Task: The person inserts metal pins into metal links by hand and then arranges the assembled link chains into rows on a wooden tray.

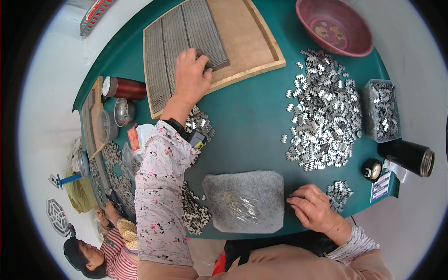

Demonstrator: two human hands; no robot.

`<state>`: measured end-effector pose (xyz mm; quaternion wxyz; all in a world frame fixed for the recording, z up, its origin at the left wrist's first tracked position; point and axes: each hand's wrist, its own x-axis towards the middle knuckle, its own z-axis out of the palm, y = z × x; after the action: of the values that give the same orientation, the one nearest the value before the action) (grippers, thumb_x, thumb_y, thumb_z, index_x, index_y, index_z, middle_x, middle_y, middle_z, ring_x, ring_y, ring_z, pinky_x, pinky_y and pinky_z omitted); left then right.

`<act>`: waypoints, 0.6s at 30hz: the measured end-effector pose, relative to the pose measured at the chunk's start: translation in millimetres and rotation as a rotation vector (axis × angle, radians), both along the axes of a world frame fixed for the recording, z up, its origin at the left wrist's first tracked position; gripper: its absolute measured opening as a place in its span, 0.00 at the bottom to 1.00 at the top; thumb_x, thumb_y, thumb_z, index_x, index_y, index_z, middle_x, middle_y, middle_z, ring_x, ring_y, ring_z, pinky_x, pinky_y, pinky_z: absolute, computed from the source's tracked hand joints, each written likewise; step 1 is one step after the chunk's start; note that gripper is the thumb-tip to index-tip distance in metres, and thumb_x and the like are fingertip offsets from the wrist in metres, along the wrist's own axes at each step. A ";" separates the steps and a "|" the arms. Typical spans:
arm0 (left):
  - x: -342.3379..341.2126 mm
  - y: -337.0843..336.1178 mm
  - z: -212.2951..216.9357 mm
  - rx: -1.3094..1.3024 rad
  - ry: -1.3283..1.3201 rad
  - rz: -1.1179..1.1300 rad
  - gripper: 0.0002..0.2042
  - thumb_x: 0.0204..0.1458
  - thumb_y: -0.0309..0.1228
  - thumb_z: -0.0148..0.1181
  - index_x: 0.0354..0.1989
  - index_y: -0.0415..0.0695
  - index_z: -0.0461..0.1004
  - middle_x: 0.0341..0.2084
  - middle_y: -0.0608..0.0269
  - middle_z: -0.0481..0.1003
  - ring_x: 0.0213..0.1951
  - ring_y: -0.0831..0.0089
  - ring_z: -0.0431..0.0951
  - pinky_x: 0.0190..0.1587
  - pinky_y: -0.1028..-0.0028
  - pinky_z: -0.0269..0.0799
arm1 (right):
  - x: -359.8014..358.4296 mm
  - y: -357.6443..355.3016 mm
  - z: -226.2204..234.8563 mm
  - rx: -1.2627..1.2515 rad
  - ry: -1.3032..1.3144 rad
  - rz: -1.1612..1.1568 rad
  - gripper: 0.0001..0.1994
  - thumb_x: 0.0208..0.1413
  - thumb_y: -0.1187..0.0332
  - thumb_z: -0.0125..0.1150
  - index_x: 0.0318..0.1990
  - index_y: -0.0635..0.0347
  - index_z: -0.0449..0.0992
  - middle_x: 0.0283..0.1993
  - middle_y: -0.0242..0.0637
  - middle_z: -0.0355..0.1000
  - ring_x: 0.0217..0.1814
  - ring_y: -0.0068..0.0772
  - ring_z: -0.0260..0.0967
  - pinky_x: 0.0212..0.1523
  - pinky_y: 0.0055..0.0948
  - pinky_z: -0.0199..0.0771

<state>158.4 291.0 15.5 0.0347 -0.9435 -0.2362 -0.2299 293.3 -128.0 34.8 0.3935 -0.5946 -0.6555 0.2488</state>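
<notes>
Far left, a second person [105, 254] in a striped top sits at the table's edge, beside a long wooden board [94, 112] and loose metal clips. Next along the green table [252, 116]: a dark red flask [125, 88] lying on its side, a clear round lid [124, 112] and a small bowl.

The left hand [190, 77], floral sleeve and black wristband, reaches up onto the wooden tray [247, 42]. Fingers are curled down, tips pressing on the lower end of the rows of packed metal clips [182, 42] that fill the tray's left half; the right half of the tray is bare wood. Whether anything is pinched under the fingers cannot be told. A small heap of clips [200, 122] lies just below the tray by the wrist, and another heap [193, 212] lies at the near edge beside the sleeve.

Centre front: a grey felt pad [245, 200] with a crumpled clear film on it.

The right hand [313, 206] rests on the table just right of the pad, fingers bent and close together, tips touching the pad's edge; holding nothing visible. A few clips [339, 192] lie just beside it.

Further right: a big loose pile of clips [326, 112], a red basin [335, 25] above it, a clear box of clips [382, 109], and a black flask [407, 156] on its side with its cap [372, 170] near it.
</notes>
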 end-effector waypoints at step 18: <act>-9.0 -16.3 4.3 0.001 -0.093 0.150 0.11 0.37 0.24 0.68 0.31 0.39 0.75 0.39 0.53 0.70 0.47 0.51 0.68 0.51 0.58 0.65 | -20.3 -65.0 -21.7 -0.149 0.044 0.116 0.12 0.48 0.70 0.69 0.42 0.59 0.79 0.35 0.35 0.74 0.32 0.37 0.75 0.32 0.31 0.77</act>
<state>149.4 274.7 19.8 0.0413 -0.9116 -0.3072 -0.2702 273.0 -193.0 13.1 0.3474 -0.5776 -0.6598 0.3322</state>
